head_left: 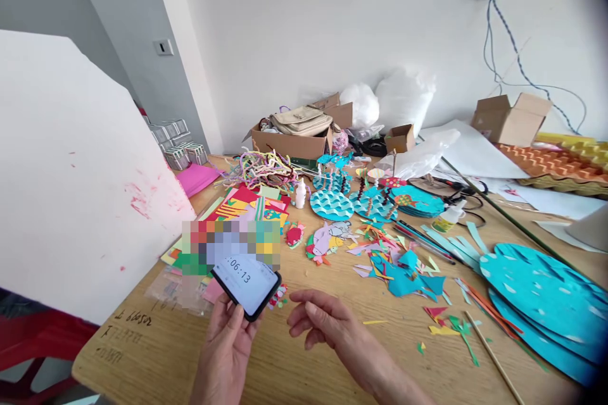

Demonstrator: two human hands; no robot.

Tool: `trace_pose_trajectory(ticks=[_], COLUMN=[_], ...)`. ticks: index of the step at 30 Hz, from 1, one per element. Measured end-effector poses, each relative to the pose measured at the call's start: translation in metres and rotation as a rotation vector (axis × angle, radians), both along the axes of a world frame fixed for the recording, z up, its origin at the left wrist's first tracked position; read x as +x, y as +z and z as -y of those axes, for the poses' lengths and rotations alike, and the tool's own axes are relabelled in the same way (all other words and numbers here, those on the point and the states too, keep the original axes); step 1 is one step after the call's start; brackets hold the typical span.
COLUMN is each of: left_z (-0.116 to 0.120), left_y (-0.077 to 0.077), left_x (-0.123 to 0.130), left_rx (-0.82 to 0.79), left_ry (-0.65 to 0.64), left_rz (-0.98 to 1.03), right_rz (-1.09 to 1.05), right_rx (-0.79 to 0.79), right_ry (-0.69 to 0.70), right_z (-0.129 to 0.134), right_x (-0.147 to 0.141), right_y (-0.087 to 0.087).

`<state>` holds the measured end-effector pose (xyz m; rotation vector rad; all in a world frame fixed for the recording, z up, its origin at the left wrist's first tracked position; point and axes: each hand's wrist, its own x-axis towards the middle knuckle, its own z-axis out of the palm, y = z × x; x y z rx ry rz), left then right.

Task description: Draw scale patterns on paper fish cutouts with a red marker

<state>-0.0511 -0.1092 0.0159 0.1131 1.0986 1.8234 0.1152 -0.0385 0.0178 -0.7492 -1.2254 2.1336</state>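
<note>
A smartphone with a lit screen showing time digits is gripped by my left hand, thumb along its lower edge. A blurred patch covers the phone's upper part. My right hand hovers just right of the phone, fingers loosely curled and apart, with nothing in it. Beyond the hands lie a small red paper cutout and a pile of paper fish cutouts. Stacked coloured paper lies behind the phone, partly hidden by the blurred patch.
Blue paper scraps and large turquoise discs lie to the right, beside a thin wooden stick. Glue bottles, pipe cleaners and a cardboard box stand farther back. A white board rises at the left.
</note>
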Motion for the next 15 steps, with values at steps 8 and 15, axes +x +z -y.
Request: trace_pose_trajectory(ticks=[8,15], left_z=[-0.005,-0.010], left_y=[-0.010,-0.017], left_x=[-0.035,-0.042], left_rx=[-0.048,-0.103], left_ry=[0.140,0.194], left_rz=[0.059,0.059], right_rz=[0.110,0.120], right_rx=[0.011,-0.014], right_ry=[0.042,0.032], right_z=[0.016,0.015], right_x=[0.033,0.039], right_y=[0.004,-0.007])
